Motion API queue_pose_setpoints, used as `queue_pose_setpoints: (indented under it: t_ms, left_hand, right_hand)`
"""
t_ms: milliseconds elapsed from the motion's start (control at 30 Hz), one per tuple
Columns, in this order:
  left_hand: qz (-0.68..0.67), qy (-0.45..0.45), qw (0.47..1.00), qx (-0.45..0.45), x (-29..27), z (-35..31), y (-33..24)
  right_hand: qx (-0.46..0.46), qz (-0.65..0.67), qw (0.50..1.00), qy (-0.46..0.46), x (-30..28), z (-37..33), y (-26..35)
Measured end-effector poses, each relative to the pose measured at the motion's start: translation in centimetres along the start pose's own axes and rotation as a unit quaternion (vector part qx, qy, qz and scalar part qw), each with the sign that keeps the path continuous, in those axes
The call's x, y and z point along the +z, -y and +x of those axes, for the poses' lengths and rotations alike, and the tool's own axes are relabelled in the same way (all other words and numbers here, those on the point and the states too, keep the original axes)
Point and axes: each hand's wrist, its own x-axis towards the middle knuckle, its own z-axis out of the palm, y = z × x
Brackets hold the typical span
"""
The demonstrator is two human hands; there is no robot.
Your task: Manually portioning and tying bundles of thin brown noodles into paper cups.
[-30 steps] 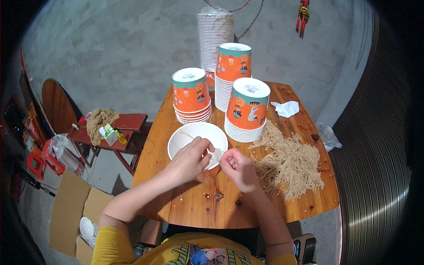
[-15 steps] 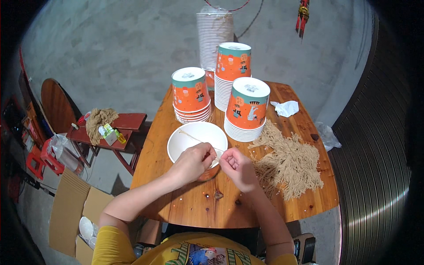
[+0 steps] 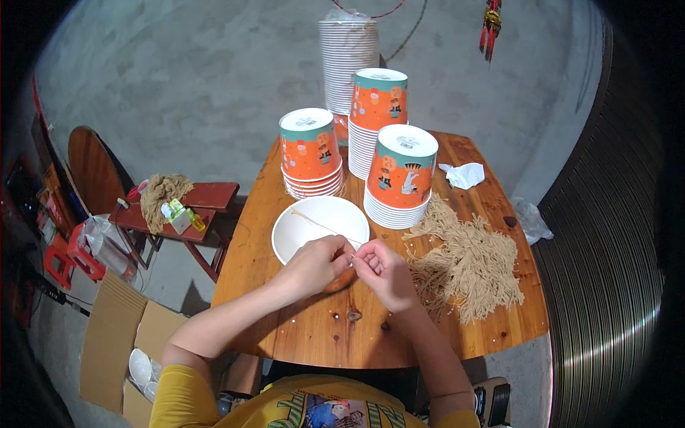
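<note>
A paper bucket [image 3: 292,241], white inside with an orange outer wall, stands mouth up near the middle of the table. Over its near rim my left hand [image 3: 319,262] pinches a thin tan cord [image 3: 314,222], whose other end lies across the bucket's mouth. Close beside it, my right hand [image 3: 384,272] has thumb and forefinger pressed together on the cord's near end. The fingertips almost meet; how the cord runs between them is too small to make out. To the right of my right hand spreads a heap of tan cords [image 3: 474,264].
Upturned stacks of orange and green buckets [image 3: 308,148] stand behind, with a tall wrapped stack [image 3: 349,64] at the back. A crumpled tissue [image 3: 464,175] lies on the wooden table [image 3: 285,332]. At left are a red bench [image 3: 207,196] and an open cardboard box [image 3: 118,342].
My hands have drawn slightly closer together at the fingertips, still pinching the cord over the bucket's rim. The whole view has shifted very slightly; the bucket and stacks stay in place.
</note>
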Motion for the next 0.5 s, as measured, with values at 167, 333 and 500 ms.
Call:
queue_pose_setpoints:
  t_ms: [167, 333, 500]
  left_hand:
    - [-0.051, -0.009, 0.999, -0.003, 0.3, 0.6, 0.3]
    - [-0.077, 0.000, 0.997, 0.001, 0.5, 1.1, 1.2]
    - [-0.104, -0.039, 0.994, -0.002, 0.7, 1.1, 1.3]
  right_hand:
    - [-0.007, -0.005, 1.000, -0.015, 0.0, -0.1, 0.0]
    - [-0.027, -0.043, 0.998, -0.021, 0.1, -0.1, 0.0]
    - [0.016, 0.059, 0.998, -0.019, 0.4, -0.1, -1.4]
